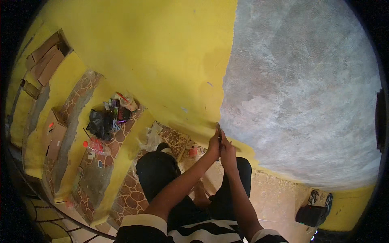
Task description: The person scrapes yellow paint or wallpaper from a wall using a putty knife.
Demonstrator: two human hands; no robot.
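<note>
My left hand (214, 144) and my right hand (228, 155) meet in front of the wall, both closed around a thin dark flat tool (219, 131) held upright. Its exact kind is hard to make out, since the fingers cover much of it. Close behind the hands is the wall, with yellow paint (162, 60) on the left and a rough grey coat (300, 93) on the right. The tool's top end is near the lower part of the border between them. A blurred brownish strip shows just right of my right hand.
Stone-patterned steps (111, 148) climb on the left, holding a black plastic bag (100, 123), a plastic cup (129, 103), a clear bottle with a red cap (97, 146) and cardboard boxes (48, 65). A black box-shaped object (311, 215) sits on the floor at right.
</note>
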